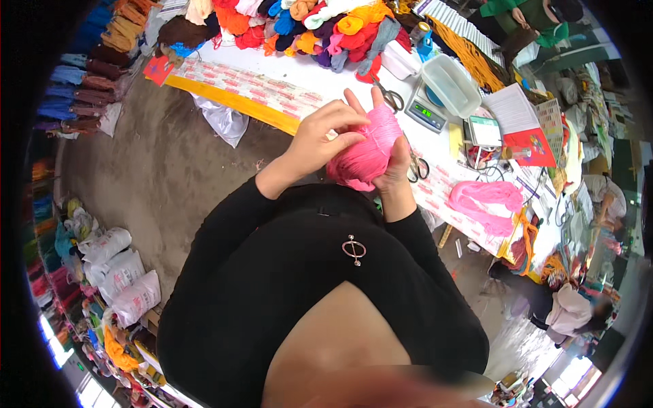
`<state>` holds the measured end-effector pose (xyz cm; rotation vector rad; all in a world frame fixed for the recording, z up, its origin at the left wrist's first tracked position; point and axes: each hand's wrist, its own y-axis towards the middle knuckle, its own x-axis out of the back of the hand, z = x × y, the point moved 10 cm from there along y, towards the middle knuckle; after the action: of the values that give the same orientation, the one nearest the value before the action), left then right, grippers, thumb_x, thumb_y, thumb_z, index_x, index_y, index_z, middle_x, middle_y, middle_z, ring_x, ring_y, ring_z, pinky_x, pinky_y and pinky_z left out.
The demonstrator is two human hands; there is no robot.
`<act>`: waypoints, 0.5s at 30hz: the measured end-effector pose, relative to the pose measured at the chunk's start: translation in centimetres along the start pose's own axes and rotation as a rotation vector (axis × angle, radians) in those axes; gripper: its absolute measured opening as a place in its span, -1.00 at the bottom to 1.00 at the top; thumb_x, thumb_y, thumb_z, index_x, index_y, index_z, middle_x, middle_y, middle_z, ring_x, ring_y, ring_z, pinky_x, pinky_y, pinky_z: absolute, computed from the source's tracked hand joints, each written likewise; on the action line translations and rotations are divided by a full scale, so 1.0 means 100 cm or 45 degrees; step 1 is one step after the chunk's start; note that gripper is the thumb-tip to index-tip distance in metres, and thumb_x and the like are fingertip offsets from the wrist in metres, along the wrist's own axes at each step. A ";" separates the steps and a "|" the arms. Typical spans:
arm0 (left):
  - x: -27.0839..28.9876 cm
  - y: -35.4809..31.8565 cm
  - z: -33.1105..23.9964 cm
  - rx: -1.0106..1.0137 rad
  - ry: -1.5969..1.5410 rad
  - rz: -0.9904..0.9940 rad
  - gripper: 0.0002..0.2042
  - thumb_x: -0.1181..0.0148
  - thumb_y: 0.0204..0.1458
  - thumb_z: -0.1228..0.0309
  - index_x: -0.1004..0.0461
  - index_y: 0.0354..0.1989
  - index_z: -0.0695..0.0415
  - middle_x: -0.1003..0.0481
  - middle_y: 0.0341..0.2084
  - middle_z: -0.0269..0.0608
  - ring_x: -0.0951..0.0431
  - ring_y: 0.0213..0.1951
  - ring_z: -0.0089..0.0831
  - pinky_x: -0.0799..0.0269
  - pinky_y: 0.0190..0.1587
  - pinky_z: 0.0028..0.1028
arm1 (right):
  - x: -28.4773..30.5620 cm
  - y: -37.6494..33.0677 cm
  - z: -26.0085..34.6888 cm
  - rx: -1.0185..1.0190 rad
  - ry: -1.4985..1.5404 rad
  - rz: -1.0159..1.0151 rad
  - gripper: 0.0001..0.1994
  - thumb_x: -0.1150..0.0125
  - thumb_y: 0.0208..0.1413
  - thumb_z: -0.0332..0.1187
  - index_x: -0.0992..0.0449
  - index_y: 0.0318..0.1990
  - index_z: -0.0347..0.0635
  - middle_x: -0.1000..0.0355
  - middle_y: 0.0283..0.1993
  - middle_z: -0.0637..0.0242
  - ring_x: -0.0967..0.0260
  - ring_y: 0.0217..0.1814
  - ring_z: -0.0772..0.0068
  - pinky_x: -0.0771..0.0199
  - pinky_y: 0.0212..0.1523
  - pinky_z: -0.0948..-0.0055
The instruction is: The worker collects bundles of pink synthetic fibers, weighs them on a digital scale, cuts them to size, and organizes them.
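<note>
A ball of bright pink yarn (368, 151) is held up in front of my body, over the table's near edge. My right hand (396, 165) cups it from the right, thumb along its side, with fingertips showing beyond the far side. My left hand (328, 133) rests on its upper left, fingers curled and thumb bent in against the strands; the exact pinch is hard to make out. To the right on the table lies a looped skein of lighter pink yarn (484, 204). Black-handled scissors (391, 100) lie just past the ball, and another pair of scissors (420, 168) is beside my right hand.
A digital scale (426, 115) stands beyond the ball, next to a clear plastic tub (451, 86). Mixed yarn skeins (320, 34) heap along the table's far side. An open notebook (511, 107) and red booklet (531, 147) lie right. White sacks (124, 277) sit on the floor left. Other people are at right.
</note>
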<state>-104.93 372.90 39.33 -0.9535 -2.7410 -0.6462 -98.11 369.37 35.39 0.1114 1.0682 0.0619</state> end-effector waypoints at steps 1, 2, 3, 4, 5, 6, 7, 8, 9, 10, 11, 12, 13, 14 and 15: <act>0.002 0.000 -0.002 -0.104 0.015 -0.044 -0.81 -0.19 -0.15 0.56 -0.48 -0.30 0.20 -0.43 -0.44 -0.24 -0.43 -0.38 -0.46 -0.33 -0.32 -0.51 | 0.000 -0.002 -0.001 -0.014 0.017 0.027 0.11 -0.36 -0.31 0.08 0.31 0.32 0.07 0.27 0.36 0.00 0.19 0.37 0.05 0.08 0.29 0.12; 0.004 -0.002 -0.007 -0.207 0.029 -0.085 -0.85 -0.18 -0.15 0.58 -0.49 -0.35 0.21 -0.42 -0.46 -0.22 -0.43 -0.38 -0.45 -0.33 -0.32 -0.50 | -0.001 -0.003 -0.002 -0.025 0.035 0.053 0.09 -0.36 -0.30 0.05 0.32 0.32 0.08 0.27 0.37 0.03 0.23 0.39 0.08 0.09 0.30 0.16; 0.013 -0.002 0.001 -0.090 -0.059 -0.171 -0.92 -0.16 -0.15 0.62 -0.48 -0.44 0.25 -0.42 -0.49 -0.20 -0.43 -0.38 -0.41 -0.32 -0.31 -0.49 | 0.002 -0.004 0.004 0.023 0.016 0.051 0.07 -0.35 -0.28 0.03 0.30 0.33 0.08 0.26 0.36 0.03 0.21 0.38 0.07 0.07 0.29 0.17; 0.025 -0.004 0.003 -0.109 0.045 -0.272 -0.94 -0.16 -0.15 0.62 -0.47 -0.45 0.25 -0.42 -0.50 -0.20 -0.43 -0.38 -0.40 -0.32 -0.32 -0.49 | 0.009 -0.006 0.010 0.069 0.019 0.002 0.06 -0.34 -0.27 0.04 0.28 0.32 0.08 0.24 0.36 0.02 0.21 0.38 0.07 0.06 0.28 0.19; 0.038 -0.007 0.004 -0.129 0.149 -0.371 -0.94 -0.16 -0.15 0.61 -0.46 -0.47 0.26 -0.42 -0.51 -0.19 -0.43 -0.38 -0.40 -0.32 -0.32 -0.50 | 0.017 -0.009 0.016 0.115 0.022 -0.049 0.04 -0.33 -0.26 0.04 0.27 0.32 0.08 0.22 0.35 0.02 0.20 0.38 0.06 0.05 0.27 0.20; 0.043 -0.010 0.000 -0.176 0.235 -0.405 -0.94 -0.18 -0.16 0.59 -0.45 -0.48 0.25 -0.40 -0.53 -0.19 -0.43 -0.40 -0.37 -0.31 -0.36 -0.50 | 0.032 -0.011 0.025 0.202 -0.021 -0.107 -0.04 -0.25 -0.16 0.03 0.24 0.32 0.08 0.18 0.34 0.02 0.19 0.37 0.06 0.03 0.26 0.22; 0.041 -0.015 -0.001 -0.180 0.228 -0.382 -0.94 -0.18 -0.16 0.59 -0.45 -0.48 0.25 -0.40 -0.53 -0.19 -0.43 -0.40 -0.37 -0.31 -0.36 -0.50 | 0.042 -0.014 0.032 0.278 -0.023 -0.174 -0.12 -0.18 -0.09 0.00 0.23 0.32 0.07 0.15 0.33 0.02 0.16 0.36 0.07 0.03 0.26 0.22; 0.031 -0.022 0.000 -0.162 0.334 -0.282 -0.94 -0.19 -0.16 0.57 -0.44 -0.49 0.23 -0.40 -0.52 -0.19 -0.42 -0.43 -0.34 -0.31 -0.39 -0.49 | 0.052 -0.018 0.038 0.355 -0.026 -0.241 -0.19 -0.11 -0.01 -0.03 0.22 0.32 0.07 0.13 0.33 0.03 0.14 0.36 0.07 0.02 0.26 0.22; 0.021 -0.029 0.000 -0.142 0.446 -0.188 -0.93 -0.21 -0.16 0.54 -0.43 -0.51 0.22 -0.39 -0.52 -0.18 -0.42 -0.45 -0.31 -0.31 -0.41 -0.48 | 0.064 -0.020 0.040 0.392 0.050 -0.316 -0.33 0.02 0.10 -0.12 0.18 0.32 0.10 0.06 0.31 0.07 0.06 0.32 0.08 0.01 0.25 0.21; 0.011 -0.036 0.003 -0.117 0.458 -0.112 -0.90 -0.19 -0.12 0.47 -0.40 -0.53 0.18 -0.37 -0.51 -0.19 -0.41 -0.47 -0.24 -0.30 -0.45 -0.43 | 0.075 -0.022 0.040 0.418 0.097 -0.413 -0.36 0.05 0.12 -0.12 0.16 0.31 0.13 0.01 0.28 0.09 0.01 0.29 0.09 -0.01 0.24 0.19; -0.005 -0.044 0.004 -0.085 0.457 0.038 -0.88 -0.17 -0.10 0.43 -0.38 -0.53 0.17 -0.36 -0.51 -0.19 -0.41 -0.46 -0.23 -0.29 -0.45 -0.41 | 0.085 -0.024 0.039 0.442 0.143 -0.510 -0.40 0.07 0.14 -0.13 0.13 0.30 0.15 -0.04 0.26 0.10 -0.04 0.26 0.10 -0.02 0.24 0.16; -0.021 -0.051 0.004 -0.056 0.454 0.194 -0.86 -0.15 -0.07 0.39 -0.36 -0.52 0.16 -0.35 -0.51 -0.20 -0.42 -0.46 -0.21 -0.29 -0.45 -0.39 | 0.096 -0.026 0.037 0.446 0.256 -0.587 -0.43 0.06 0.14 -0.11 0.07 0.28 0.18 -0.13 0.18 0.14 -0.12 0.18 0.14 -0.08 0.21 0.12; -0.037 -0.057 0.008 -0.019 0.368 0.331 -0.88 -0.18 -0.10 0.49 -0.36 -0.50 0.23 -0.32 -0.53 -0.18 -0.35 -0.50 -0.27 -0.26 -0.45 -0.46 | 0.101 -0.028 0.036 0.450 0.263 -0.594 -0.43 0.06 0.14 -0.11 0.07 0.28 0.18 -0.13 0.18 0.14 -0.12 0.18 0.14 -0.08 0.21 0.12; -0.040 -0.059 0.019 0.067 0.344 0.411 -0.88 -0.17 -0.09 0.48 -0.35 -0.49 0.23 -0.32 -0.52 -0.19 -0.35 -0.49 -0.28 -0.26 -0.44 -0.47 | 0.105 -0.028 0.031 0.406 0.325 -0.606 -0.43 0.05 0.14 -0.10 0.05 0.28 0.17 -0.16 0.15 0.14 -0.14 0.16 0.16 -0.11 0.20 0.12; -0.042 -0.059 0.031 0.153 0.322 0.491 -0.88 -0.16 -0.07 0.46 -0.35 -0.48 0.22 -0.33 -0.51 -0.19 -0.36 -0.49 -0.29 -0.26 -0.43 -0.47 | 0.108 -0.028 0.026 0.363 0.388 -0.617 -0.44 0.04 0.14 -0.09 0.03 0.27 0.16 -0.19 0.11 0.15 -0.17 0.13 0.17 -0.14 0.19 0.11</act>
<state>-105.37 367.83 33.31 -1.2314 -2.2625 -0.4877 -90.64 367.53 26.85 0.0986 1.3787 -0.5267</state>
